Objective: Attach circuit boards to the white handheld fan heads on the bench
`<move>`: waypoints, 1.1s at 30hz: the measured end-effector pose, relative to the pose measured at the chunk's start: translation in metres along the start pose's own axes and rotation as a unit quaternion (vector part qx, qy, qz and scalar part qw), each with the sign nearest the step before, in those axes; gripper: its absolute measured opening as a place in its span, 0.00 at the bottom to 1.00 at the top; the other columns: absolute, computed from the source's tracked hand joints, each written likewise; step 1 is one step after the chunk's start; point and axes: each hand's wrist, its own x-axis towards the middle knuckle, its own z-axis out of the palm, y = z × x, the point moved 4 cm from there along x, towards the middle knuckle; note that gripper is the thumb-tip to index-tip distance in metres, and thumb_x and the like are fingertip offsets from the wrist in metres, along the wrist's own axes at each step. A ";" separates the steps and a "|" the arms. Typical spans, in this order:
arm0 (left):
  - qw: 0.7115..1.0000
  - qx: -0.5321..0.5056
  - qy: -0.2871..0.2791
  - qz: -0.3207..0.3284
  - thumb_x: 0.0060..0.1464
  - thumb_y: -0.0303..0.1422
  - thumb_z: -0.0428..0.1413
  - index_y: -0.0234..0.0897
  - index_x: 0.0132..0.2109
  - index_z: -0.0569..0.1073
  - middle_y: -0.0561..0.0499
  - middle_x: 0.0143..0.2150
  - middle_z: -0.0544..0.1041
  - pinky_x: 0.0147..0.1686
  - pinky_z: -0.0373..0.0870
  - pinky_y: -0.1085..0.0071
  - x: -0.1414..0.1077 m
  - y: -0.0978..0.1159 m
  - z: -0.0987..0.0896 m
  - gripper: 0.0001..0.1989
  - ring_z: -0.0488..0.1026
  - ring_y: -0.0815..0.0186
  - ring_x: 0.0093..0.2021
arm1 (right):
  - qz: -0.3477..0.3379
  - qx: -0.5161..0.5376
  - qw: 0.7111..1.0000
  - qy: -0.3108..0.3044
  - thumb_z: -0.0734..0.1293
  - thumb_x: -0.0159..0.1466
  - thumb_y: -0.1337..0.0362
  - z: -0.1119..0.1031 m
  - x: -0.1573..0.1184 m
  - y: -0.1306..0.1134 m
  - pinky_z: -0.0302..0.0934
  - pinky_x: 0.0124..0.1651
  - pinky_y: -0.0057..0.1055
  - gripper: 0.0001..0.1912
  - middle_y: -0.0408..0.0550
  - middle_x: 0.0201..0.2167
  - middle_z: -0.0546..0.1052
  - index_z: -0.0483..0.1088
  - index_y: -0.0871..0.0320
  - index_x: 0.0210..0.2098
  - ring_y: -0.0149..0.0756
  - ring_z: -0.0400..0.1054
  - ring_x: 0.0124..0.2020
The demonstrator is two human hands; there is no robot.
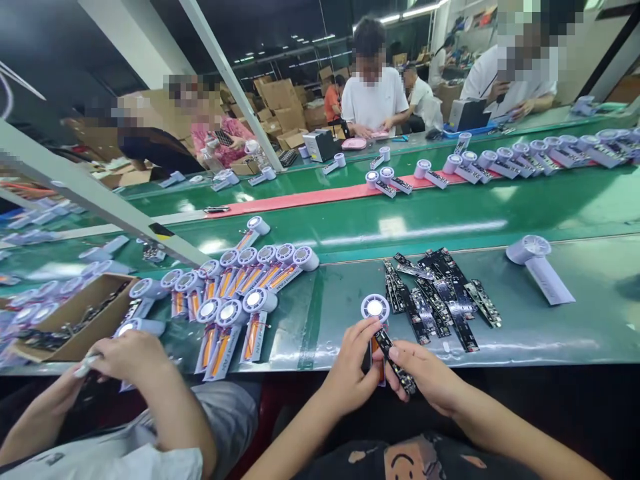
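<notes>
My left hand (351, 373) is shut around the open handle of a small lilac handheld fan (375, 308), with its round head sticking up above my fingers. An orange strip shows in the handle, partly hidden by my hands. My right hand (425, 377) pinches a narrow black circuit board (395, 363), whose upper end sits against the fan handle. Just beyond my hands, a loose pile of similar black circuit boards (435, 300) lies on the green belt (590, 320). A finished-looking fan (537, 270) lies to the right.
To the left, several open fans with orange strips (240, 300) lie in rows beside a cardboard box (70, 320) of dark parts. A co-worker's hands (125, 357) work at lower left. More fans, workers and stacked cartons lie beyond a second belt.
</notes>
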 end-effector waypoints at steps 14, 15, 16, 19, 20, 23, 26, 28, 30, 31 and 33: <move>0.992 0.083 0.086 -0.043 0.53 0.25 0.56 0.38 0.36 0.77 0.45 0.48 0.74 0.50 0.70 0.59 0.036 -0.001 -0.003 0.06 0.71 0.58 0.47 | 0.005 0.007 1.000 0.008 0.73 0.52 0.42 0.000 0.007 0.001 0.49 0.22 0.24 0.30 0.40 0.18 0.73 0.69 0.61 0.39 0.27 0.62 0.16; 0.991 0.087 0.091 -0.041 0.52 0.24 0.56 0.38 0.35 0.78 0.45 0.48 0.74 0.48 0.71 0.60 0.036 0.000 -0.006 0.06 0.71 0.59 0.44 | 0.007 0.010 1.000 0.006 0.73 0.51 0.41 0.000 0.008 0.001 0.48 0.21 0.24 0.30 0.40 0.18 0.72 0.69 0.61 0.38 0.27 0.62 0.15; 0.991 0.089 0.093 -0.038 0.52 0.23 0.57 0.37 0.35 0.78 0.45 0.47 0.74 0.46 0.72 0.62 0.036 0.000 -0.010 0.07 0.71 0.60 0.42 | 0.010 0.011 1.000 0.003 0.73 0.51 0.41 0.001 0.009 0.001 0.47 0.21 0.24 0.30 0.40 0.17 0.72 0.69 0.61 0.37 0.27 0.61 0.15; 0.994 0.079 0.068 -0.021 0.52 0.21 0.55 0.38 0.36 0.79 0.48 0.39 0.75 0.42 0.72 0.66 0.034 0.001 -0.020 0.10 0.73 0.63 0.38 | 0.024 0.002 1.000 -0.009 0.73 0.49 0.39 0.003 0.011 0.000 0.48 0.21 0.24 0.32 0.40 0.18 0.72 0.69 0.61 0.37 0.27 0.62 0.16; 0.995 0.077 0.053 -0.015 0.53 0.21 0.54 0.39 0.36 0.79 0.48 0.37 0.76 0.42 0.73 0.67 0.033 0.001 -0.022 0.11 0.74 0.63 0.38 | 0.032 -0.003 0.999 -0.015 0.73 0.49 0.38 0.004 0.011 0.000 0.49 0.21 0.24 0.34 0.40 0.18 0.73 0.69 0.61 0.38 0.27 0.63 0.16; 0.995 0.093 0.029 0.002 0.53 0.19 0.53 0.38 0.37 0.79 0.48 0.37 0.78 0.44 0.73 0.66 0.030 0.001 -0.026 0.13 0.76 0.62 0.40 | 0.041 -0.016 0.999 -0.024 0.75 0.46 0.36 0.007 0.014 -0.001 0.51 0.22 0.24 0.36 0.41 0.19 0.73 0.69 0.62 0.38 0.27 0.64 0.17; 0.994 0.099 0.037 -0.006 0.52 0.19 0.54 0.37 0.42 0.78 0.46 0.41 0.79 0.44 0.74 0.66 0.027 0.003 -0.030 0.14 0.76 0.61 0.41 | 0.029 -0.021 0.999 -0.013 0.75 0.46 0.36 0.007 0.018 -0.005 0.51 0.22 0.23 0.35 0.40 0.19 0.72 0.68 0.61 0.36 0.26 0.64 0.17; 0.994 0.091 0.053 -0.020 0.52 0.21 0.56 0.37 0.46 0.76 0.46 0.42 0.79 0.41 0.75 0.67 0.023 0.003 -0.032 0.14 0.76 0.62 0.41 | 0.019 -0.023 1.000 -0.001 0.74 0.47 0.37 0.005 0.020 -0.007 0.50 0.22 0.23 0.33 0.39 0.18 0.72 0.67 0.60 0.35 0.26 0.63 0.17; 0.993 0.089 0.067 -0.023 0.54 0.25 0.57 0.37 0.46 0.76 0.47 0.40 0.79 0.38 0.75 0.69 0.019 0.002 -0.034 0.12 0.76 0.63 0.38 | 0.010 -0.022 1.000 0.009 0.73 0.47 0.38 0.004 0.022 -0.008 0.50 0.22 0.24 0.32 0.39 0.18 0.72 0.67 0.59 0.34 0.26 0.63 0.16; 0.993 0.093 0.071 -0.018 0.55 0.26 0.57 0.37 0.45 0.76 0.48 0.38 0.79 0.37 0.75 0.69 0.018 0.000 -0.035 0.10 0.76 0.64 0.37 | 0.007 -0.022 1.000 0.012 0.72 0.48 0.39 0.003 0.023 -0.007 0.49 0.22 0.24 0.31 0.39 0.18 0.72 0.66 0.59 0.33 0.26 0.62 0.16; 0.991 0.104 0.078 -0.003 0.58 0.27 0.56 0.39 0.44 0.78 0.50 0.35 0.80 0.38 0.75 0.69 0.016 -0.002 -0.034 0.08 0.76 0.65 0.34 | 0.001 -0.021 1.000 0.016 0.71 0.48 0.40 0.002 0.025 -0.007 0.49 0.22 0.24 0.29 0.39 0.18 0.71 0.66 0.59 0.33 0.26 0.62 0.16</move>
